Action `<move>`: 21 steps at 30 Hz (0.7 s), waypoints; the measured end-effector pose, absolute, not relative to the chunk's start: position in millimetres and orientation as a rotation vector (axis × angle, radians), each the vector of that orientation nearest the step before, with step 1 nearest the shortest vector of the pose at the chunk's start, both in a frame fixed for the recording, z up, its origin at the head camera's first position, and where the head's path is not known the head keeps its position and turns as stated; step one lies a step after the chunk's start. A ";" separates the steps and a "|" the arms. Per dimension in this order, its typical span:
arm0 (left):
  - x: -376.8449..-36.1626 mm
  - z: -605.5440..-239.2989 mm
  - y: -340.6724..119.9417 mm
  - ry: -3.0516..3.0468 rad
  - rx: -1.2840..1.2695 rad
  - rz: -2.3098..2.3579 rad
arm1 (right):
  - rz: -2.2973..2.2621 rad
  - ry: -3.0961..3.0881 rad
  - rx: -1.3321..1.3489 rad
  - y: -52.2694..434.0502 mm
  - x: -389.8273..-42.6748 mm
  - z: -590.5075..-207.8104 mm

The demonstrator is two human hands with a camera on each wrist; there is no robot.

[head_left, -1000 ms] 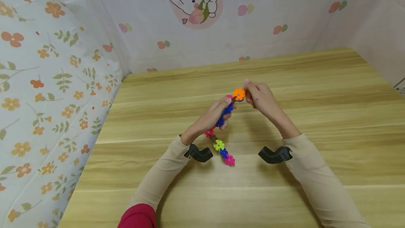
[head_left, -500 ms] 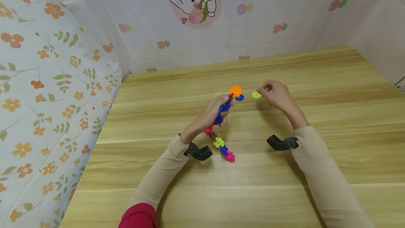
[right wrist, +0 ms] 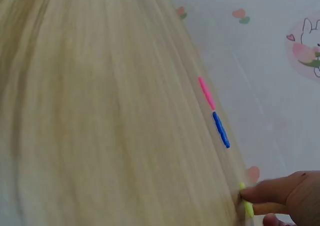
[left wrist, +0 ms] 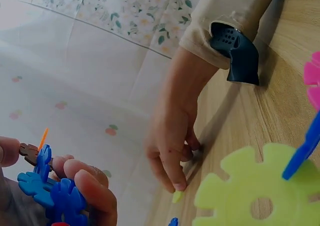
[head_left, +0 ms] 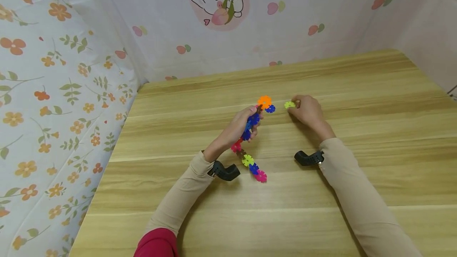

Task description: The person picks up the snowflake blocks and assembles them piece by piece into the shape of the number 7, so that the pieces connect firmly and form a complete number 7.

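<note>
My left hand (head_left: 238, 127) grips a chain of interlocking snowflake discs (head_left: 247, 160), mostly blue where the fingers wrap it. An orange disc (head_left: 264, 102) tops the chain beyond the thumb, joined to a brown disc (left wrist: 30, 154). The lower end, with yellow-green, blue and pink discs, hangs below the wrist. To the right, my right hand (head_left: 309, 111) pinches a yellow-green disc (head_left: 289, 105) at the tabletop between thumb and fingers. That same disc appears edge-on at the fingertips in the right wrist view.
A loose blue disc (right wrist: 221, 130) and a pink disc (right wrist: 206, 93) lie on the wooden table (head_left: 375, 130), left of the right hand. A patterned cloth (head_left: 150, 3) hangs behind the table's far edge. Black curved mounts (head_left: 225, 171) stick out from both cuffs.
My right hand has moved away from the orange disc to the right, then down onto the yellow-green disc, which its fingers now pinch. The left hand keeps its grip on the chain.
</note>
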State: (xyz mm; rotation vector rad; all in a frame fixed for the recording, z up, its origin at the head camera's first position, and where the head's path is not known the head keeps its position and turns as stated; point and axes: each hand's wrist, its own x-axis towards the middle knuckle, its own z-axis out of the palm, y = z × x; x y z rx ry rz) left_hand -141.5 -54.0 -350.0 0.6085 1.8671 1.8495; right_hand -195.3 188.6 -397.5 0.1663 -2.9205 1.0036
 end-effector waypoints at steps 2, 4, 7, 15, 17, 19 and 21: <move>-141.4 -349.5 -54.8 1.875 0.613 1.843 | 1.033 -2.904 0.133 187.3 -194.9 -397.8; -141.1 -348.4 -55.3 1.882 0.606 1.835 | 1.067 -2.888 0.104 186.5 -193.5 -397.7; -141.0 -346.9 -55.2 1.882 0.591 1.816 | 1.113 -2.870 0.069 186.3 -191.3 -397.6; -143.1 -346.4 -53.0 1.874 0.626 1.783 | 1.079 -2.921 0.199 191.7 -192.7 -396.9; -143.0 -346.6 -53.0 1.869 0.640 1.783 | 1.140 -2.935 0.215 192.7 -193.6 -395.5; -142.7 -346.8 -53.6 1.862 0.655 1.783 | 1.204 -2.942 0.226 193.0 -194.5 -393.9; -142.0 -347.0 -55.0 1.858 0.656 1.777 | 1.280 -2.924 0.253 191.4 -194.6 -391.0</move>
